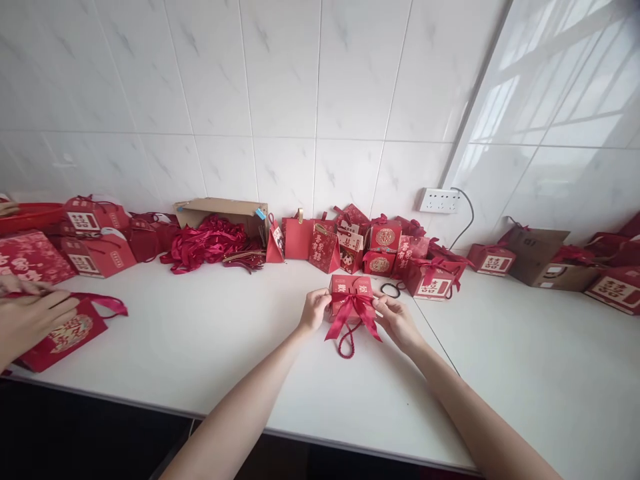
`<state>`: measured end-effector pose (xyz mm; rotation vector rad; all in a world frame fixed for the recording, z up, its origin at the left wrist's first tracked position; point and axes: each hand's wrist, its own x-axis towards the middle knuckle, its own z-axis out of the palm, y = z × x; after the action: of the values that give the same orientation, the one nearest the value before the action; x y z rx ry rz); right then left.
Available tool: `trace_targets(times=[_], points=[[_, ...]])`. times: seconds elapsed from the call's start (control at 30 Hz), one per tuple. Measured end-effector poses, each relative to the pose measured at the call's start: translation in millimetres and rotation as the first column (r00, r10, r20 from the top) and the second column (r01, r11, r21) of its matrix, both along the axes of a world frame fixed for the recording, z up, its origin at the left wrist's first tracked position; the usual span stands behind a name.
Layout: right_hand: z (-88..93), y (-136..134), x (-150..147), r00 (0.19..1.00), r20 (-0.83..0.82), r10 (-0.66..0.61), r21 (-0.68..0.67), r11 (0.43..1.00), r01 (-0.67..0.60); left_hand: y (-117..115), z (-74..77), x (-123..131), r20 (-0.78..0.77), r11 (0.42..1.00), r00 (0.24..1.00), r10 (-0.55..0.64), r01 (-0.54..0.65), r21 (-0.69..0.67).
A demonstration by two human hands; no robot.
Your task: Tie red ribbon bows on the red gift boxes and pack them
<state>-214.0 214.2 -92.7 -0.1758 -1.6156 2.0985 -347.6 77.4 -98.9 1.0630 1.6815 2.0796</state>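
In the middle of the frame, a small red box (345, 285) with pale gold characters sits on the white worktop (225, 347), a glossy red ribbon bow (355, 301) across it. The bow's two tails slant down and outward, and a twisted red cord loop (346, 348) lies between them on the side nearest the viewer.

The person's left hand (316, 312) is at the bow's left end, its grip pinching the ribbon beside the box edge. The right hand (397, 321) mirrors it, thumb and fingers pinching the bow's right end.

A black ring (390, 296) lies just beyond the right hand, near a larger red box with a cream label (433, 287). Behind the small box, other red boxes (327, 247) crowd along the tiled wall (280, 80) — some upright, some stacked. Left of these, a heap of red ribbon (210, 243) lies in front of a cardboard box (225, 205).

At the left edge of the frame, another person's hands (30, 317) are over a red box with a round gold design (75, 335). Toward the right, a power strip (439, 200) is against the wall, and a brown carton (525, 253) stands among more red boxes.
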Motion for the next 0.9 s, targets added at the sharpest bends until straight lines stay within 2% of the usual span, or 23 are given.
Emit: trace_targets(times=[0.2,0.4,0.6,0.9], points=[[0.9,-2,0,1.000,-0.006,-0.003,0.027,1.000,0.003,-1,-4.2,-3,0.007,1.000,1.000,0.004,-0.004,0.014],[-2.0,-2,-3,0.998,-0.062,-0.032,0.051,0.998,0.035,0,-7.0,-10,0.094,0.998,0.995,-0.039,0.034,0.051],[-5.5,2,-5,0.996,-0.079,-0.029,0.106,0.994,0.038,2,-1.0,-8,0.174,0.992,0.983,-0.055,0.034,0.120],[-3.8,3,-4,0.998,-0.058,-0.021,0.075,0.997,0.025,1,4.2,-3,0.217,0.996,0.974,-0.069,0.054,0.075]])
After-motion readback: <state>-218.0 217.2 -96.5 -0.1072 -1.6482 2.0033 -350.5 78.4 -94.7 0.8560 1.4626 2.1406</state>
